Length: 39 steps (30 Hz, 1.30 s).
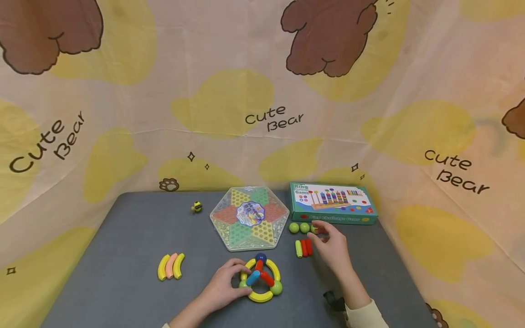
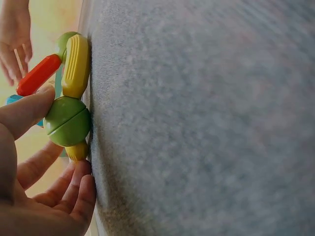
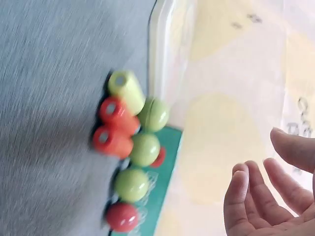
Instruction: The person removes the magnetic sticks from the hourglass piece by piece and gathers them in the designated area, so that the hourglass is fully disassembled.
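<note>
Your left hand (image 1: 223, 287) curls its fingers around the left side of the ring-shaped toy build (image 1: 261, 281), thumb and fingertips pressing the green ball joint (image 2: 68, 121) where two yellow arcs meet. Your right hand (image 1: 333, 248) hovers with fingers loose and apart, holding nothing, just above the row of green balls (image 1: 300, 228) and next to the three short sticks (image 1: 303, 248), one yellow-green and two red, lying side by side.

The build sits flat on the grey table (image 1: 123, 237), near the front edge, just in front of the hexagonal board game (image 1: 249, 217). A dark blue ball (image 1: 260, 258) caps its far side, with red and blue sticks crossing inside the yellow ring.

The main risk, as I judge it, is at the loose balls. They lie close together in front of the green game box (image 1: 333, 202), and a fingertip landing off-centre could send one rolling across the cloth, perhaps off the table's right side. If these pieces are magnetic, picking one may also drag its neighbour along.

Your holding hand is the other weak spot. You grip only one joint, so squeezing harder or lifting from that corner could pull the arcs apart or tip the inner sticks out of place. Keep the ring flat on the table while you reach.

The right wrist view is blurred, so I can't tell how near your fingertips are to the balls.
</note>
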{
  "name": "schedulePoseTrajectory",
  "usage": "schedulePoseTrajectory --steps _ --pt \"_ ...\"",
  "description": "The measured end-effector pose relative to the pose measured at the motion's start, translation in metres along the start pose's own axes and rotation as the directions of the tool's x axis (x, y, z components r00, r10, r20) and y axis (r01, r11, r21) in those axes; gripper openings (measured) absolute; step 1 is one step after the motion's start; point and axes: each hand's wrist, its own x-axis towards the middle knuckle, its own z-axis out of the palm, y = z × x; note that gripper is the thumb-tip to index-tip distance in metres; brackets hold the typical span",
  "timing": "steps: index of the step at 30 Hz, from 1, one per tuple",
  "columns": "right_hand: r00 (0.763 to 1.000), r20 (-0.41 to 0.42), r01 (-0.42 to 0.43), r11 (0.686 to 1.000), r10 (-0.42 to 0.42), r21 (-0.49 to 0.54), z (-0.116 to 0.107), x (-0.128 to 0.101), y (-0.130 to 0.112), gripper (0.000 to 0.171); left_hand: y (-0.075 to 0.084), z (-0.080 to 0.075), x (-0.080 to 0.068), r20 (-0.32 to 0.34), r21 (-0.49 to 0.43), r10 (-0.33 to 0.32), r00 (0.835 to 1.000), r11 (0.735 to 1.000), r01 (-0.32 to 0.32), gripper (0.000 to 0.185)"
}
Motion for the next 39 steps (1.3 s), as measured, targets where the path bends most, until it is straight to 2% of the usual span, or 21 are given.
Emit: schedulePoseTrajectory --steps 6,14,23,27,31,34,36,39 --pt "0.997 0.007 0.076 0.995 -0.076 0.061 0.011 -0.016 -0.020 0.036 -0.003 0.001 0.000 -0.012 -0.048 0.016 1.000 0.999 -0.017 0.039" --pt "0.989 0.089 0.108 0.988 -0.119 0.113 0.031 -0.040 -0.033 0.038 -0.002 -0.001 -0.001 0.010 -0.082 0.029 1.000 0.996 -0.028 0.036" --pt "0.960 0.207 0.150 0.971 -0.188 0.187 0.051 -0.061 -0.036 0.031 -0.004 -0.001 0.000 0.023 -0.084 0.014 1.000 0.996 -0.012 0.037" --pt "0.927 0.330 0.131 0.978 -0.180 0.165 0.056 -0.064 -0.031 0.034 -0.004 0.000 0.000 0.026 -0.084 0.009 1.000 0.996 -0.007 0.038" --pt "0.853 0.506 0.102 0.991 -0.131 0.084 0.063 -0.064 -0.027 0.041 -0.005 0.000 0.000 0.023 -0.071 0.006 1.000 0.997 -0.004 0.038" --pt "0.808 0.581 0.113 0.994 -0.096 0.008 0.068 -0.065 -0.024 0.036 -0.005 0.000 0.000 0.017 -0.064 0.006 1.000 0.998 -0.005 0.038" --pt "0.800 0.592 0.140 0.990 -0.093 -0.034 0.071 -0.066 -0.025 0.031 -0.006 0.000 0.001 0.014 -0.068 0.013 1.000 0.998 -0.012 0.038" --pt "0.806 0.584 0.183 0.980 -0.103 -0.080 0.074 -0.067 -0.026 0.027 -0.006 -0.001 0.000 0.010 -0.076 0.018 1.000 0.997 -0.018 0.037"
